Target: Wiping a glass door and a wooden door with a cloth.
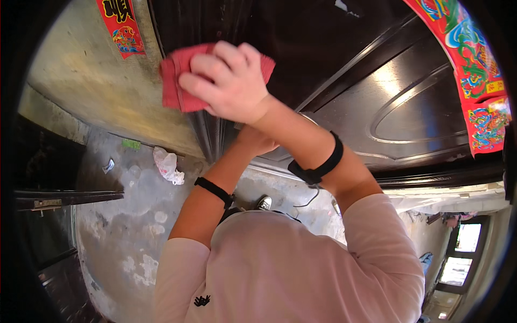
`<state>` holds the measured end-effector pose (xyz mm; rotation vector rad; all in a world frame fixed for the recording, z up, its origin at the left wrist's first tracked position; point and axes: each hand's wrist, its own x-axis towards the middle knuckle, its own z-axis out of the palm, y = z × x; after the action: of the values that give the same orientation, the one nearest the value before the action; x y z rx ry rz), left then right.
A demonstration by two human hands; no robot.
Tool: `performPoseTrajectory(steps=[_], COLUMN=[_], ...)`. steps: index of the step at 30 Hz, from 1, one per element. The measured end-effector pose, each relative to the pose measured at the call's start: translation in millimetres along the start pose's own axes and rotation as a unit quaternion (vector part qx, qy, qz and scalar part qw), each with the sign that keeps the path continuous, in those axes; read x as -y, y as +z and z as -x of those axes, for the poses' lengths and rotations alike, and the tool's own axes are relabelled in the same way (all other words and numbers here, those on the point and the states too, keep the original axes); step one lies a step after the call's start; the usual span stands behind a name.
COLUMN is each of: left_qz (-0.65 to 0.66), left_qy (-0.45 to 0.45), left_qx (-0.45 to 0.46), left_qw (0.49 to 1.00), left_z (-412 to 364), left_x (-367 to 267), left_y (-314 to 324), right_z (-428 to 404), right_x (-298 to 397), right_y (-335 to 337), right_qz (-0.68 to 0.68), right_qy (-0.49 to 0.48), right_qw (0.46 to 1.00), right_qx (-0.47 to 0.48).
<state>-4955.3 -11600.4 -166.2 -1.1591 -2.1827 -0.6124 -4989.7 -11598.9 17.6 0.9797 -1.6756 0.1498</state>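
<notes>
My right hand [230, 80] presses a folded red cloth [171, 87] with curled fingers, up by the edge of a dark brown panelled door [307, 52]. The cloth overlaps the door's dark moulded frame [208, 133] and the plaster wall beside it. Below, my left hand [260, 139] is at the door, near what looks like a round metal fitting [309, 117]. My right wrist and forearm cover most of that hand, so its fingers and anything in them are hidden. Each forearm wears a black strap.
Red printed paper strips hang on the wall [123, 32] and on the door's far side [480, 76]. A crumpled plastic bag [167, 165] and a small wrapper [108, 166] lie on the concrete floor [121, 226]. Another dark door edge [80, 198] juts in at left.
</notes>
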Motion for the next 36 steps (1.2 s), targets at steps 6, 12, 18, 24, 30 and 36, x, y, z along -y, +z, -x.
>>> performPoseTrajectory(steps=[6, 12, 18, 24, 30, 36], left_qz=[0.033, 0.148, -0.029, -0.078, 0.153, -0.007], left_qy=[-0.073, -0.172, -0.045, -0.064, -0.163, -0.021], left_qx=[0.104, -0.039, 0.063, 0.104, 0.046, 0.088], left_qw=[0.991, 0.973, 0.997, 0.990, 0.974, 0.996], left_z=[2.5, 6.2, -7.5, 1.6, 31.1, 12.5], left_x=[-7.6, -14.8, -15.2, -25.4, -10.9, -13.1], left_y=[27.2, 3.8, -26.8, -28.1, 11.0, 7.5], right_z=[85.8, 8.3, -94.6, -116.6, 8.1, 70.6], right_x=[26.2, 5.9, -13.3, -56.4, 22.1, 27.9], right_y=[14.8, -18.6, -72.1, -18.6, 0.3, -4.4], right_qz=[-0.019, 0.009, -0.026, 0.054, -0.056, -0.098], right_qy=[-0.167, -0.119, -0.077, -0.007, 0.040, -0.084], right_qw=[0.960, 0.987, 0.994, 0.979, 0.992, 0.976], right_qx=[0.225, 0.111, 0.073, -0.194, 0.109, 0.178])
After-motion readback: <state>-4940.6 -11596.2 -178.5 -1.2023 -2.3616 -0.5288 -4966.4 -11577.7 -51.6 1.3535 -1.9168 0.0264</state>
